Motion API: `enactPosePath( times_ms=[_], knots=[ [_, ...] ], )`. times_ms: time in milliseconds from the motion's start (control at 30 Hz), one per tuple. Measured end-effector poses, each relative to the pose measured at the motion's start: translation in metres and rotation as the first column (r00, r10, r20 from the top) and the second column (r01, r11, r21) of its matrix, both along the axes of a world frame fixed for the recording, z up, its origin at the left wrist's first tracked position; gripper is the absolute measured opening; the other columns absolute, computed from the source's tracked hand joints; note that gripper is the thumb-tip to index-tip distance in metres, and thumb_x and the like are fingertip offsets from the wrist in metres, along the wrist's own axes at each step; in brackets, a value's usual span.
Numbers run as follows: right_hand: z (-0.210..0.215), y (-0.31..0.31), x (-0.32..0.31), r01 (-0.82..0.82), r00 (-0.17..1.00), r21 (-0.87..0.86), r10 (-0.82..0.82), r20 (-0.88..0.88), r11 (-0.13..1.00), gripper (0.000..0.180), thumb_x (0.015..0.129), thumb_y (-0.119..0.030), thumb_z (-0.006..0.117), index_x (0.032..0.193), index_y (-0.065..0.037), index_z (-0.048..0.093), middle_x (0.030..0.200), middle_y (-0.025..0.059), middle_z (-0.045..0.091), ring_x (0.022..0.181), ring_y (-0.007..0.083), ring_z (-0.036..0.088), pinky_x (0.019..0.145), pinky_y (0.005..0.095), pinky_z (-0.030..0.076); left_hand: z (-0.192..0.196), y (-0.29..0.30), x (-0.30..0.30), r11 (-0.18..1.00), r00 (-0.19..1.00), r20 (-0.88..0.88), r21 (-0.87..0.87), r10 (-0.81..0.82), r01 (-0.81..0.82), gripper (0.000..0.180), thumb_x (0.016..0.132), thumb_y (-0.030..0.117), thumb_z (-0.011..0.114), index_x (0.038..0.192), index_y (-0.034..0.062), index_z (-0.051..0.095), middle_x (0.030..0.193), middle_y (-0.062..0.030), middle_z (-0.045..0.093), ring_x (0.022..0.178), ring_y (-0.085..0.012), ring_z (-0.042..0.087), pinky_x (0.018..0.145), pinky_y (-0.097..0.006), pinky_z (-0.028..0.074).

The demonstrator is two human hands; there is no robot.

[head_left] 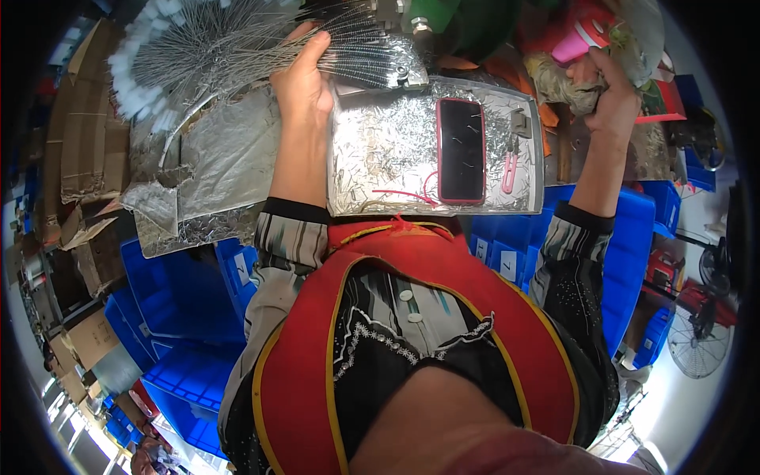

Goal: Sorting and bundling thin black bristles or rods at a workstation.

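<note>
The left hand (302,79) is gripping a bundle of thin wires (237,39); the right hand (611,99) is clutching a grey rag (564,85).

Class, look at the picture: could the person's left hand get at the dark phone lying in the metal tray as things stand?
Probably yes: the left hand rests on the wire bundle just beside the tray, and nothing covers the phone.

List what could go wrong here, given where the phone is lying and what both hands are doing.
1. The phone lies in the metal tray among loose metal slivers; a few already rest on its screen and may scratch it.
2. The left hand presses bare on a fan of thin wires, whose ends could prick the fingers.
3. The right hand is up in a cluttered pile at the bench edge; tugging might send things onto the tray.
</note>
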State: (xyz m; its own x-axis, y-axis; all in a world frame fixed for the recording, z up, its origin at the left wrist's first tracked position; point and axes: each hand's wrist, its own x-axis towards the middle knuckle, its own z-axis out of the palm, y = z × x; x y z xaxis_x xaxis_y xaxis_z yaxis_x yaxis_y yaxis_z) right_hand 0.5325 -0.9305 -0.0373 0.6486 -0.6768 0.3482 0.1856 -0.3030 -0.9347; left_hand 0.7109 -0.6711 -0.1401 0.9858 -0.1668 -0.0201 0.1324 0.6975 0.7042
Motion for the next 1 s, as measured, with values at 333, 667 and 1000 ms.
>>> enactPosePath(
  times_ms=[333, 667, 1000],
  knots=[
    [-0.001, 0.000, 0.002, -0.059, 0.998, 0.063, 0.058, 0.011, 0.996, 0.022, 0.078, -0.008, 0.050, 0.057, -0.002, 0.045, 0.055, 0.0067, 0.039, 0.057, 0.0206, 0.045, 0.064, 0.0325, 0.042, -0.004, 0.001, -0.001, 0.995, 0.998, -0.053, -0.100, 0.022, -0.027, 0.035, 0.070, -0.010, 0.061, 0.104, -0.0077, 0.051, 0.099, -0.0163, 0.055, 0.086, -0.0227, 0.057, 0.075, -0.032, 0.051],
    [-0.002, -0.002, 0.001, -0.089, 0.996, 0.031, 0.089, 0.005, 0.996, 0.019, 0.078, -0.007, 0.050, 0.061, 0.000, 0.047, 0.056, 0.0061, 0.038, 0.058, 0.0197, 0.045, 0.063, 0.0326, 0.042, -0.005, -0.001, -0.001, 0.997, 0.999, -0.012, -0.060, 0.040, -0.040, 0.038, 0.072, -0.009, 0.060, 0.107, -0.0082, 0.048, 0.099, -0.0176, 0.055, 0.086, -0.0226, 0.057, 0.076, -0.031, 0.052],
    [-0.050, -0.009, 0.010, 0.043, 0.956, -0.632, 0.151, 0.250, 0.774, 0.009, 0.076, 0.001, 0.052, 0.075, 0.004, 0.060, 0.055, 0.0078, 0.048, 0.053, 0.0187, 0.052, 0.059, 0.0325, 0.049, -0.003, -0.002, -0.003, 0.996, 0.999, -0.009, -0.081, 0.038, -0.038, 0.036, 0.071, -0.010, 0.060, 0.105, -0.0063, 0.050, 0.100, -0.0165, 0.055, 0.087, -0.0232, 0.057, 0.077, -0.033, 0.051]
  ],
)
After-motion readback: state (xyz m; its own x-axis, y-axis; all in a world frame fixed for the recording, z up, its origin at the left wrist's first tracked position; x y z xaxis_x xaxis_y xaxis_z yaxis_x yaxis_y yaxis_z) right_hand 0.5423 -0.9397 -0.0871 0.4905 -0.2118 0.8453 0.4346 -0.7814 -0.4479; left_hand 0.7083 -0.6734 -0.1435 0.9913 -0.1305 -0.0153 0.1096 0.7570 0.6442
